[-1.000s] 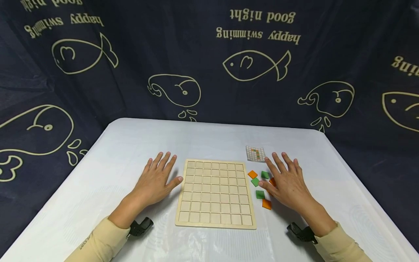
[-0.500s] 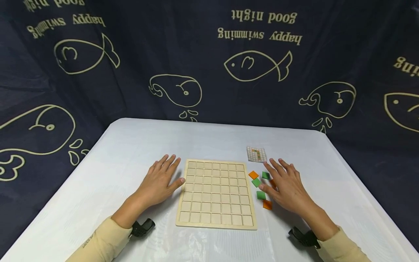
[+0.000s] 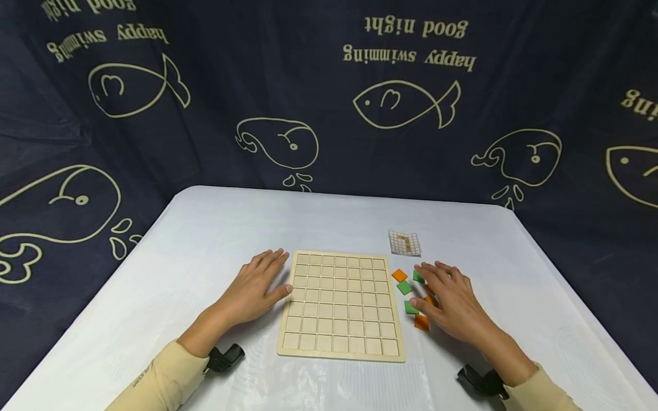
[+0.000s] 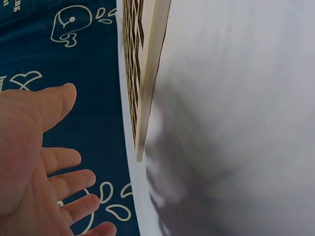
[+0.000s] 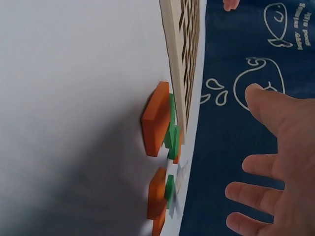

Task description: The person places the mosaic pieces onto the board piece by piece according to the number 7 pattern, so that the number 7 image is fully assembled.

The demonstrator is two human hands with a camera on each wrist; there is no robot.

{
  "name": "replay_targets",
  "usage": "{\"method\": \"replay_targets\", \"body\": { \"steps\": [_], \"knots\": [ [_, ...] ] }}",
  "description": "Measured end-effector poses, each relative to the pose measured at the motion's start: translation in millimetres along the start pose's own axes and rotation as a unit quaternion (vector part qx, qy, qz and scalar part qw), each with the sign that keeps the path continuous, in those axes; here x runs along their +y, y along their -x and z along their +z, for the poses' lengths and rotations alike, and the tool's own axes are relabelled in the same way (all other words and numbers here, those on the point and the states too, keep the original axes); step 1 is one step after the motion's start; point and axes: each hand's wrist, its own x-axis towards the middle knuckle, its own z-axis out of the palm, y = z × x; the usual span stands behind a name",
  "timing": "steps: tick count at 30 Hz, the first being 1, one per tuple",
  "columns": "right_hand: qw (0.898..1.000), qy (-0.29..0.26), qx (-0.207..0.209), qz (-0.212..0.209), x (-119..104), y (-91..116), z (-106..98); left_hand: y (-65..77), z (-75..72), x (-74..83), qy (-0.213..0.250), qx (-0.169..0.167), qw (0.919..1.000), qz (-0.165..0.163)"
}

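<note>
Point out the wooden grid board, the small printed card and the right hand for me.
Wooden grid board (image 3: 341, 295), head view: a cell near its middle.
Small printed card (image 3: 405, 244), head view: its gridded face.
Right hand (image 3: 453, 303), head view: the back of the hand.

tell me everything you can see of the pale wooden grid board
The pale, wooden-looking rectangular grid board has a border and thin ridges forming seven rows of seven recessed cells, all bare. It lies flat on the white table; the person's left hand seems to hover by its left edge.
</note>
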Motion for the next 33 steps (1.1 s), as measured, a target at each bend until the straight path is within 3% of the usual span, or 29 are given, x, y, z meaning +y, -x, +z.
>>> {"method": "replay_targets", "body": {
  "steps": [19, 33],
  "knots": [
    [1.000, -0.026, 0.007, -0.017, -1.0, 11.4, 2.7, 1.1, 7.2, -7.0, 0.079, -0.020, 0.9964, 0.024],
    [0.998, -0.052, 0.024, -0.017, -2.1, 17.2, 6.0, -1.1, 9.0, -10.9, 0.129, -0.053, 0.9901, 0.013]
  ]
}}
